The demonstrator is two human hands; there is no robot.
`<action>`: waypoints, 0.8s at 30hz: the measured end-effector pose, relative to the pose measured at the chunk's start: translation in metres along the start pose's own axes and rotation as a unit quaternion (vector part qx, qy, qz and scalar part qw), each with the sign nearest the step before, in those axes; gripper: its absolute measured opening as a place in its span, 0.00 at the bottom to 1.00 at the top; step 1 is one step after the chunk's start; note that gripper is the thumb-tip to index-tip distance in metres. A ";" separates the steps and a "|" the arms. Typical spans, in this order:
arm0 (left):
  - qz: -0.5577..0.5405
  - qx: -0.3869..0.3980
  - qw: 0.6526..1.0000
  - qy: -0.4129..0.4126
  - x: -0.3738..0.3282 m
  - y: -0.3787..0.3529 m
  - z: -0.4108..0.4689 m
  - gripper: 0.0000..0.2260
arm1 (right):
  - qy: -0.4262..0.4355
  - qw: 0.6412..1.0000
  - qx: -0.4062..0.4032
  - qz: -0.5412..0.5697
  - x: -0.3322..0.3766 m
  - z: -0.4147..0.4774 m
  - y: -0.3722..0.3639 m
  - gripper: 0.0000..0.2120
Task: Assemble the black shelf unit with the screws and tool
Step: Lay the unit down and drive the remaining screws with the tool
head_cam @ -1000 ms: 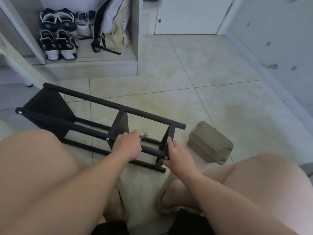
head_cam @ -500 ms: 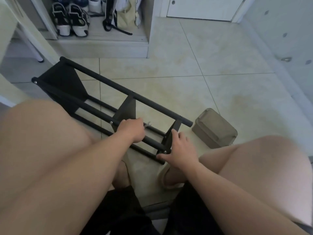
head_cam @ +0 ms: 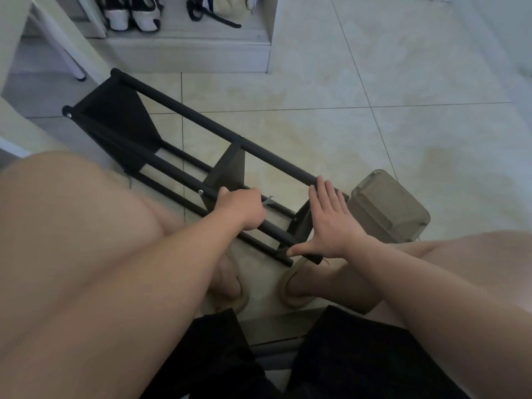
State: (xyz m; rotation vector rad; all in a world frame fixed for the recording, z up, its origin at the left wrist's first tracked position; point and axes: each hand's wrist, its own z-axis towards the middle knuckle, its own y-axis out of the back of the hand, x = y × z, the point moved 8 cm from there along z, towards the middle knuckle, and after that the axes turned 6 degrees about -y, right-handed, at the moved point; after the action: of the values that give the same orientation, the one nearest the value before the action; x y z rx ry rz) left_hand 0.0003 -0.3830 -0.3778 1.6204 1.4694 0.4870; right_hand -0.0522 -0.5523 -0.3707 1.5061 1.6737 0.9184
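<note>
The black shelf unit lies on its side on the tiled floor, its rods running from far left toward my feet. My left hand grips a near rod of the frame, and the head of a small metal wrench pokes out past its knuckles. My right hand is spread flat, fingers straight, against the end panel at the near right end of the unit, with the thumb stretched along its lower edge. No loose screws are visible.
A translucent grey-brown plastic box sits on the floor just right of the shelf end. My knees and slippered feet frame the work. At the far left are a white cabinet ledge with shoes and a bag, plus a white table leg.
The view has tilted down and closer. My right hand has gone from curled on the end panel to spread flat against it. My left hand keeps its hold on the rod.
</note>
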 end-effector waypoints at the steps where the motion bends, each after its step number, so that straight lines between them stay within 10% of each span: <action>1: -0.002 0.008 1.000 0.000 -0.001 0.000 0.003 0.09 | -0.003 1.000 -0.003 0.006 -0.002 0.000 0.000 0.76; 24: -0.177 0.083 0.970 -0.144 -0.053 -0.014 0.036 0.10 | 0.011 0.999 -0.037 -0.010 -0.011 0.007 -0.007 0.71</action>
State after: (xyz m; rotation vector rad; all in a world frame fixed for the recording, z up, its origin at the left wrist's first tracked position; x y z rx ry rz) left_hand 0.0076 -0.4462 -0.3946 1.4363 1.5595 -0.0729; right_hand -0.0490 -0.5638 -0.3794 1.4341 1.6489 0.9782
